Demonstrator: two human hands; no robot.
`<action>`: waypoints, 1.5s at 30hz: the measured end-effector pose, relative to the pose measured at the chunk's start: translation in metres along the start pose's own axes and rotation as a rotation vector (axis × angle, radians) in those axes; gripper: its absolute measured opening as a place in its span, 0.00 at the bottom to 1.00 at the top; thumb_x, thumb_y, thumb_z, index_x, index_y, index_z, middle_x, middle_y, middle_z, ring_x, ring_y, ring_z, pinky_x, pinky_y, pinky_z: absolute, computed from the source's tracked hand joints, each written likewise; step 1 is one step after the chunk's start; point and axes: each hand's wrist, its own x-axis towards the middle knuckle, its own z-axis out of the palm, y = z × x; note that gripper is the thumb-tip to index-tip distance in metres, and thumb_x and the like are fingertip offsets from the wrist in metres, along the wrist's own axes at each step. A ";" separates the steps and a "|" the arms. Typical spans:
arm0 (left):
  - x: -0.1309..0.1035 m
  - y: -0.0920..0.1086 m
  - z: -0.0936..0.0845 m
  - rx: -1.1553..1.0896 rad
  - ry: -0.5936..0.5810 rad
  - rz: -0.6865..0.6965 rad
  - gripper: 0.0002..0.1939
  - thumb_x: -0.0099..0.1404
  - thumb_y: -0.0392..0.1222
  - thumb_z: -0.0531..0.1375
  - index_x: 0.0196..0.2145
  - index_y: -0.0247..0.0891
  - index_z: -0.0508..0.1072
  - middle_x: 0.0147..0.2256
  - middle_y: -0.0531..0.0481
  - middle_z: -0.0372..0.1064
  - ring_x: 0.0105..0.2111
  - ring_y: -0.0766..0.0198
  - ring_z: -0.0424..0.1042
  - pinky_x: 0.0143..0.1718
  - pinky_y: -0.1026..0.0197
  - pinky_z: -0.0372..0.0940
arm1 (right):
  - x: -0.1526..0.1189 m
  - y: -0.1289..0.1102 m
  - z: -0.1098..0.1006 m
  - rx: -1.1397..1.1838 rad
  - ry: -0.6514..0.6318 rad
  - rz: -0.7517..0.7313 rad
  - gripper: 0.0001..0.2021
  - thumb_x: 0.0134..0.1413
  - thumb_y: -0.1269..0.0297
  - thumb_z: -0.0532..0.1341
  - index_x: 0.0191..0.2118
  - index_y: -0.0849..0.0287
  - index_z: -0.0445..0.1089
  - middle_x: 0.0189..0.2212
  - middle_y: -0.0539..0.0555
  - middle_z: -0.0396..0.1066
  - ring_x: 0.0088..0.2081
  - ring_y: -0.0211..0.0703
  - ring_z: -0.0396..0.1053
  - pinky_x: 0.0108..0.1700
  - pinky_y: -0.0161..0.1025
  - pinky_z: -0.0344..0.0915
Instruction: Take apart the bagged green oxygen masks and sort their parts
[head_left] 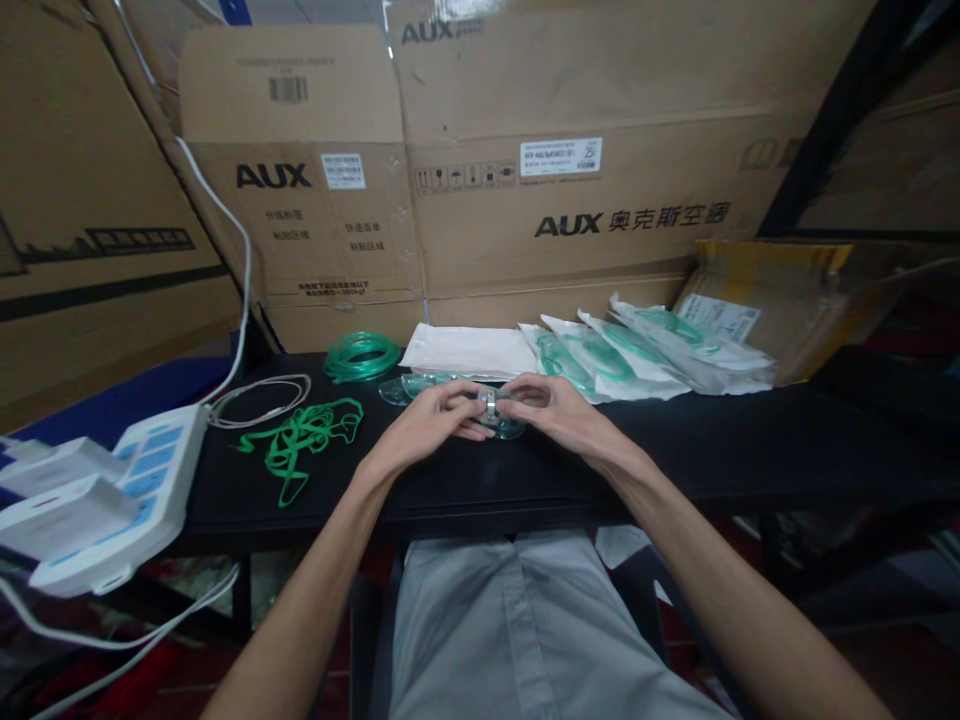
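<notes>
Both hands meet over a clear, faintly green plastic face mask point(508, 430) with a small shiny metal strip point(491, 403) on it. My left hand point(431, 420) pinches the mask's left side, its fingertips close to the strip. From the other side my right hand point(559, 410) grips it, thumb and fingers pressed together by the strip. My fingers hide much of the mask. Just behind my left hand lies more clear greenish plastic point(397, 390), partly covered. A coil of green tubing point(362, 357) and a tangle of green elastic cord point(300, 440) rest to the left.
White sheets point(469, 350) and several white-and-clear packets with green contents point(637, 350) lie along the back of the black table point(712, 440). A power strip point(161, 450) with plugged-in chargers and a thin cable point(262, 395) occupy the left. Cardboard point(480, 250) walls the back.
</notes>
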 end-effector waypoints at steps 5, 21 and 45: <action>0.002 -0.005 0.001 0.041 0.010 0.028 0.15 0.65 0.48 0.63 0.44 0.37 0.70 0.32 0.47 0.79 0.34 0.56 0.82 0.40 0.56 0.77 | 0.003 0.009 0.007 0.011 0.048 -0.030 0.11 0.45 0.59 0.67 0.32 0.60 0.72 0.29 0.52 0.76 0.33 0.43 0.72 0.37 0.38 0.67; -0.003 0.008 0.015 0.554 0.404 0.356 0.11 0.67 0.48 0.62 0.41 0.40 0.76 0.43 0.49 0.72 0.32 0.66 0.74 0.38 0.63 0.71 | 0.003 0.009 0.008 -0.108 0.185 -0.166 0.11 0.54 0.62 0.64 0.41 0.60 0.79 0.41 0.56 0.80 0.43 0.49 0.76 0.51 0.43 0.69; -0.002 0.008 0.022 0.559 0.462 0.292 0.13 0.66 0.51 0.62 0.38 0.40 0.80 0.33 0.53 0.70 0.23 0.69 0.67 0.30 0.64 0.64 | -0.004 -0.001 0.013 -0.087 0.172 -0.167 0.14 0.60 0.60 0.62 0.47 0.58 0.80 0.47 0.54 0.79 0.51 0.55 0.75 0.57 0.49 0.69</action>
